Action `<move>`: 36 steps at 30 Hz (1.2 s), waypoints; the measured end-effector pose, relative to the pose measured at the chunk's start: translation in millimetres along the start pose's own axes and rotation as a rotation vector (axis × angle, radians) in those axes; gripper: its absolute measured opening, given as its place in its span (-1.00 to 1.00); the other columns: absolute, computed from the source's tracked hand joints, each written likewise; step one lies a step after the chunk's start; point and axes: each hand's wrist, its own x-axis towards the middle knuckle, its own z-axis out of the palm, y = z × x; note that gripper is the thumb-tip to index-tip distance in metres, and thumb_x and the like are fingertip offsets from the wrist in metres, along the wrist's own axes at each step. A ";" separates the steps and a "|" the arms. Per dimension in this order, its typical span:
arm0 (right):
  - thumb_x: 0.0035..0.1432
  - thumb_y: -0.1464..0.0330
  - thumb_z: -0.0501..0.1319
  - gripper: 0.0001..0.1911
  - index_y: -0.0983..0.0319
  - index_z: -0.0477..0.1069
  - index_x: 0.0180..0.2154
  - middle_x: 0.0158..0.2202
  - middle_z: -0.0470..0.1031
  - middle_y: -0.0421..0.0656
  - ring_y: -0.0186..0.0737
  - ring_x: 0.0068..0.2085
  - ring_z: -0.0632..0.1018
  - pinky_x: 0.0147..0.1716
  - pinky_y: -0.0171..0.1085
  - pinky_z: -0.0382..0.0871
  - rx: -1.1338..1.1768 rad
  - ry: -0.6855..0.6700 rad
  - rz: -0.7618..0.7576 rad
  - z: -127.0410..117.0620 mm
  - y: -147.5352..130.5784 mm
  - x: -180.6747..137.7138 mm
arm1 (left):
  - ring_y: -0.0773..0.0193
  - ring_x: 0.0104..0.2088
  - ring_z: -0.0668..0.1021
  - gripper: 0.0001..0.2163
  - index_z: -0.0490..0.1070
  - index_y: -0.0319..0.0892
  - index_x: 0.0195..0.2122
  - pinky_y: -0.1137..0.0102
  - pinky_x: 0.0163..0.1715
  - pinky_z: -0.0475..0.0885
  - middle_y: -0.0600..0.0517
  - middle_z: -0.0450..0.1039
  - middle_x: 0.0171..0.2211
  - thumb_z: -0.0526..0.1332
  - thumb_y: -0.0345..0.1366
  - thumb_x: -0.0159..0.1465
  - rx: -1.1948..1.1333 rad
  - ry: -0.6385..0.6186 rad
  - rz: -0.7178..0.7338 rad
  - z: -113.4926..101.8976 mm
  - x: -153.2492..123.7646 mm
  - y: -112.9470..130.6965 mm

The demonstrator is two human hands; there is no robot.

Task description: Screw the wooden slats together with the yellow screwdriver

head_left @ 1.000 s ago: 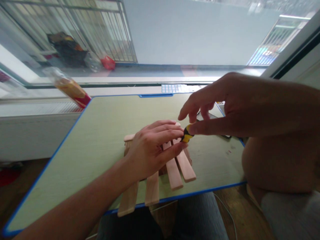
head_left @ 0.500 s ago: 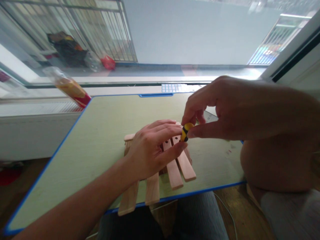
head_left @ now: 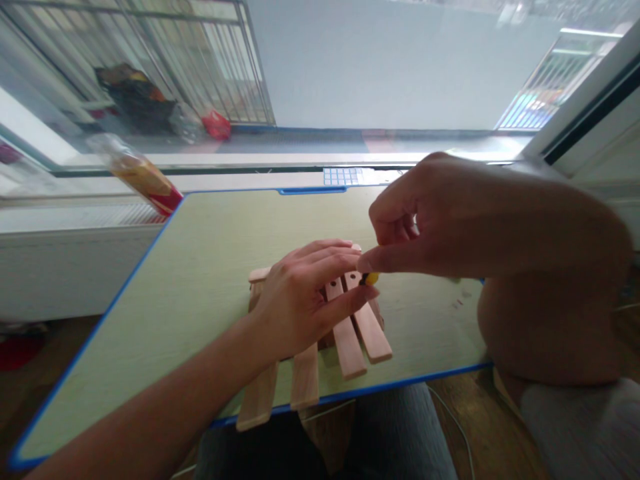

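A small slatted wooden piece [head_left: 346, 343] lies near the front edge of the table, several slats sticking out toward me and two dark holes near their far ends. Over it lies my left hand [head_left: 300, 290], fingers across the far part and thumb stretched along the right slats, holding it down. A stubby screwdriver [head_left: 371, 279] with a yellow and black handle stands between that thumb and index finger. Its tip is hidden. From the right, my right hand [head_left: 400, 227] pinches the handle, its thumb over the top and its fingers curled in.
The pale green table [head_left: 210, 233] has a blue rim. Beyond its far left corner leans a packet [head_left: 145, 180] by the window. A white and blue gridded item [head_left: 343, 176] lies at the far edge. My bent knee [head_left: 545, 333] is close on the right.
My right hand has turned, its thumb moving left across the screwdriver and its fingers curling in. The handle now shows lower and tilted to the right. My left hand stays almost still.
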 end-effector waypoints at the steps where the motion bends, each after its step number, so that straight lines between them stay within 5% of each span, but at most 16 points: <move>1: 0.29 0.05 0.30 -0.51 0.18 0.37 -0.58 -0.64 0.32 -0.31 -0.40 -0.58 0.24 -0.60 -0.21 0.02 -0.008 0.008 -0.007 0.2 -0.2 0.4 | 0.10 0.21 0.60 -0.78 0.61 -0.07 0.01 0.10 0.28 0.48 -0.01 0.66 0.07 0.40 -0.21 0.36 0.004 0.003 -0.004 0.2 0.0 0.2; 10: 0.32 0.01 0.24 -0.40 0.19 0.25 -0.66 -0.69 0.06 -0.32 -0.39 -0.57 0.12 -0.51 -0.20 -0.03 -0.046 0.005 -0.005 4.4 -2.3 4.5 | 0.07 0.21 0.59 -0.69 0.58 -0.06 0.13 0.07 0.26 0.50 -0.06 0.65 0.08 0.40 -0.24 0.36 -0.012 0.005 0.010 1.2 0.1 -0.9; 14: 0.27 -0.06 0.27 -0.48 0.19 0.51 -0.52 -0.62 0.34 -0.28 -0.37 -0.52 0.30 -0.46 -0.24 0.05 0.006 0.006 0.034 2.2 2.4 1.6 | 0.10 0.22 0.58 -0.69 0.56 -0.05 0.14 0.11 0.27 0.49 -0.03 0.65 0.09 0.39 -0.26 0.37 -0.023 0.006 0.015 0.5 -0.7 -1.7; 19: 0.23 0.14 0.37 -0.75 0.04 0.66 -0.08 -0.21 0.69 -0.24 -0.22 -0.29 0.60 -0.34 -0.25 0.38 0.157 -0.034 -0.098 -4.5 8.4 -8.1 | 0.14 0.21 0.58 -0.79 0.59 -0.05 0.04 0.11 0.32 0.42 0.02 0.67 0.06 0.36 -0.28 0.39 -0.014 -0.029 0.029 -1.1 -0.4 -1.7; 24: 0.23 0.41 0.28 -0.76 0.05 0.69 -0.14 -0.15 0.71 -0.22 -0.23 -0.24 0.60 -0.22 -0.23 0.43 0.111 -0.026 -0.132 -4.4 5.1 -10.8 | 0.12 0.22 0.57 -0.80 0.59 -0.04 0.04 0.11 0.30 0.42 0.03 0.66 0.09 0.35 -0.28 0.40 0.004 -0.033 0.027 -1.9 0.1 -1.9; 36: 0.24 0.35 0.26 -0.80 0.07 0.68 -0.20 -0.26 0.71 -0.21 -0.22 -0.33 0.57 -0.35 -0.22 0.37 0.079 -0.030 -0.077 -2.6 3.0 -6.8 | 0.07 0.22 0.57 -0.77 0.57 -0.05 0.06 0.09 0.28 0.44 -0.02 0.64 0.11 0.35 -0.23 0.40 0.016 -0.026 -0.003 -2.0 -0.3 0.1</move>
